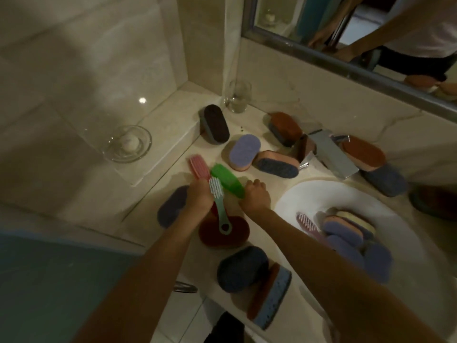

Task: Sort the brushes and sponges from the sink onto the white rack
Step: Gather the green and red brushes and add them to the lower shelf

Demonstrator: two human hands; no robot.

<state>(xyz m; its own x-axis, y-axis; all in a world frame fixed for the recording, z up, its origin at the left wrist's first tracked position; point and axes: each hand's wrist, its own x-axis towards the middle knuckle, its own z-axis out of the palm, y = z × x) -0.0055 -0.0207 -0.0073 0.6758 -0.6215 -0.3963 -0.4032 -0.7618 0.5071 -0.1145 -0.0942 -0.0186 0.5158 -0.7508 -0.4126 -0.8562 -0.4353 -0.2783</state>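
Note:
My left hand [199, 195] grips a pink brush [199, 168] on the counter left of the sink. My right hand [256, 195] holds one end of a green brush [227, 180] beside it. Between the hands lies a pale green handled brush [218, 204], its handle over a dark red sponge [223, 233]. The white sink [309, 194] holds a pink handled brush [308, 224] and several purple sponges [346, 233]. No white rack is in view.
Sponges lie all round the counter: purple [244, 151], black [216, 123], brown [285, 127], dark blue [242, 268]. A chrome tap [329, 152] stands behind the sink. A glass [238, 96] and a glass bowl [128, 143] stand at the back left. A mirror [358, 33] hangs above.

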